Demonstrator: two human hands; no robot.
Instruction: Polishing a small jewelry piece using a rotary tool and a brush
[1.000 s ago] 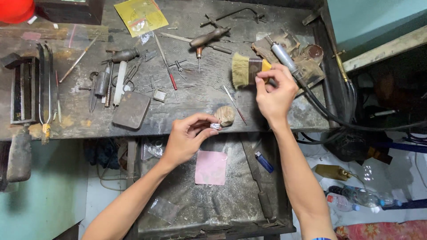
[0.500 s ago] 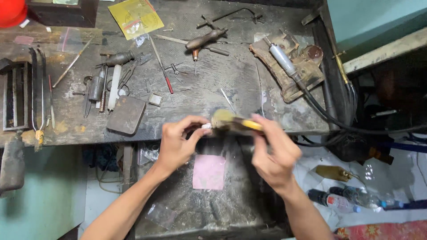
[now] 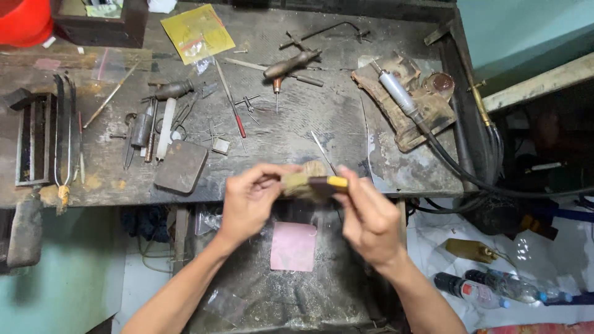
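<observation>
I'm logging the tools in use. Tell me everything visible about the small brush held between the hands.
The small brush with pale straw-coloured bristles and yellow-and-black handle lies roughly level at the workbench's front edge. The right hand pinches its handle end; the left hand meets its worn, splayed bristle end, fingertips hiding whatever it holds there.

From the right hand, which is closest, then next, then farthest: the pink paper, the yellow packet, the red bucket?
From the right hand:
1. Pink paper, just below-left, on the lower shelf.
2. Yellow packet, far up the bench.
3. Red bucket, top-left corner.
</observation>
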